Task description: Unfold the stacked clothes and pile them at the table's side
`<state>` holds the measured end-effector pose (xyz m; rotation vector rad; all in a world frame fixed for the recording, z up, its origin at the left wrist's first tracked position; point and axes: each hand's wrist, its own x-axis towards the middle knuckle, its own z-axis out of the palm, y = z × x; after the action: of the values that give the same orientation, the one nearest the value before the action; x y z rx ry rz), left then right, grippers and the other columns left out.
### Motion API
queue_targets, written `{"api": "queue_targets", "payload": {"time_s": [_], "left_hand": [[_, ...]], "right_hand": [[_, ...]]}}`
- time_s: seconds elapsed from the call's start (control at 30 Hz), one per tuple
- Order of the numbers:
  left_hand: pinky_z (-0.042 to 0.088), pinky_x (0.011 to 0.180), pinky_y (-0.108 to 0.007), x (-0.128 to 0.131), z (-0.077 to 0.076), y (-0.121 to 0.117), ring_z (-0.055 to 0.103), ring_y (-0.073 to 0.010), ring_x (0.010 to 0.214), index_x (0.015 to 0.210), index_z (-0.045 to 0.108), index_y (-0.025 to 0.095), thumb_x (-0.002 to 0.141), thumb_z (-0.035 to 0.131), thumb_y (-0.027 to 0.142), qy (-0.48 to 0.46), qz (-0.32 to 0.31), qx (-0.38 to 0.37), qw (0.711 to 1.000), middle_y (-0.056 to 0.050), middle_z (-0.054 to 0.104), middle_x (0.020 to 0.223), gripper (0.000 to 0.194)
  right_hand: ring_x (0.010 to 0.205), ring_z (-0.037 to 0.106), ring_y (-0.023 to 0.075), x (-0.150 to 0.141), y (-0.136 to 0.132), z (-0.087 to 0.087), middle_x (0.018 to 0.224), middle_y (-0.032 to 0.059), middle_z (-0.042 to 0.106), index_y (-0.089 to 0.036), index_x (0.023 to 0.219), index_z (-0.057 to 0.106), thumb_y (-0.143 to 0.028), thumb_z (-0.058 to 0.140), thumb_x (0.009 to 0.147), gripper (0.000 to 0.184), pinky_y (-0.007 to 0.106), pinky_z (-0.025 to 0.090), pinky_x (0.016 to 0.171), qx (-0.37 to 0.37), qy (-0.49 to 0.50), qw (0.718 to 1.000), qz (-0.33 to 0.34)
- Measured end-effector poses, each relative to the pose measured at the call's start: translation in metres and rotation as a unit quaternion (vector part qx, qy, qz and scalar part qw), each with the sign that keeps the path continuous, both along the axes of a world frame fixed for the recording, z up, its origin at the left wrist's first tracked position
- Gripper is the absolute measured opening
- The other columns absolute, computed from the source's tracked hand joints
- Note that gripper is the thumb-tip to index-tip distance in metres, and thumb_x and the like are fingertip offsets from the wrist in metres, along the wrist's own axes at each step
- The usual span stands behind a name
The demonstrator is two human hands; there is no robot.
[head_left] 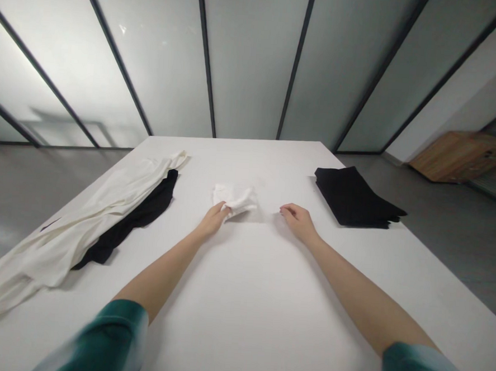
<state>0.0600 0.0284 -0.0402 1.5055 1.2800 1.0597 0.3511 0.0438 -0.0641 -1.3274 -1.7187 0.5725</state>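
A small crumpled white cloth [239,200] lies in the middle of the table; whether it is a garment or a wipe I cannot tell. My left hand [216,217] pinches its near left edge, thumb on top, lifting that side a little. To the right of the cloth and apart from it, my right hand [298,219] hovers low over the tabletop with its fingers curled together. Nothing shows clearly in that hand, though the fingertips are partly hidden.
The white table [240,308] carries long white garments [81,220] along its left side, with a black garment [134,223] partly under them. Folded black clothes [352,197] lie stacked at the right edge. Behind stand frosted glass panels [251,62]; a wooden cabinet [464,156] is far right.
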Motion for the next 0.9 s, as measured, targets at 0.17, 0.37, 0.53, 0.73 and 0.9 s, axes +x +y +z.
{"api": "queue_targets", "payload": {"time_s": [0.17,0.37,0.53,0.73,0.9], "left_hand": [[0.057,0.084,-0.038,-0.004,0.008,-0.003,0.072,-0.0277,0.088,0.096,0.069,0.011,0.074,0.055,0.031,-0.339,-0.014,-0.25,0.907,-0.011,0.076,0.088,0.033],[0.056,0.089,-0.04,-0.005,0.017,-0.003,0.073,-0.028,0.089,0.103,0.068,0.011,0.076,0.052,0.032,-0.429,0.026,-0.267,0.863,-0.011,0.077,0.093,0.039],[0.05,0.098,-0.043,-0.009,0.011,0.01,0.069,-0.0278,0.104,0.118,0.064,0.016,0.085,0.048,0.048,-0.366,0.097,-0.164,0.911,-0.011,0.073,0.111,0.048],[0.048,0.098,-0.039,-0.029,-0.002,0.019,0.059,-0.023,0.118,0.132,0.051,0.022,0.089,0.048,0.049,-0.028,0.246,0.078,0.966,-0.013,0.06,0.131,0.051],[0.051,0.086,-0.039,-0.013,0.009,-0.007,0.064,-0.0233,0.089,0.097,0.066,0.019,0.087,0.052,0.054,0.238,0.023,0.203,0.95,-0.009,0.068,0.091,0.04]], "right_hand": [[0.114,0.058,0.0279,-0.007,-0.01,0.004,0.118,0.0113,0.067,-0.023,0.115,0.066,-0.041,0.055,0.088,0.034,0.048,0.045,0.1,0.154,-0.084,0.983,0.059],[0.132,0.045,0.0306,-0.007,-0.015,0.006,0.143,0.0139,0.052,-0.023,0.14,0.05,-0.049,0.051,0.091,0.055,0.051,0.035,0.109,0.137,-0.174,0.968,0.117],[0.11,0.058,0.0302,-0.021,-0.015,0.009,0.117,0.014,0.067,-0.02,0.124,0.062,-0.052,0.058,0.086,0.049,0.044,0.04,0.097,0.039,-0.242,0.96,0.139],[0.056,0.05,0.0173,-0.027,-0.021,0.018,0.055,-0.0011,0.054,-0.023,0.069,0.055,-0.049,0.044,0.091,0.036,0.029,0.039,0.058,-0.063,-0.098,0.985,0.126],[0.06,0.058,0.0188,-0.022,-0.014,0.02,0.059,0.0003,0.06,-0.025,0.074,0.05,-0.059,0.044,0.088,0.038,0.03,0.049,0.062,-0.112,0.181,0.977,0.03]]}}
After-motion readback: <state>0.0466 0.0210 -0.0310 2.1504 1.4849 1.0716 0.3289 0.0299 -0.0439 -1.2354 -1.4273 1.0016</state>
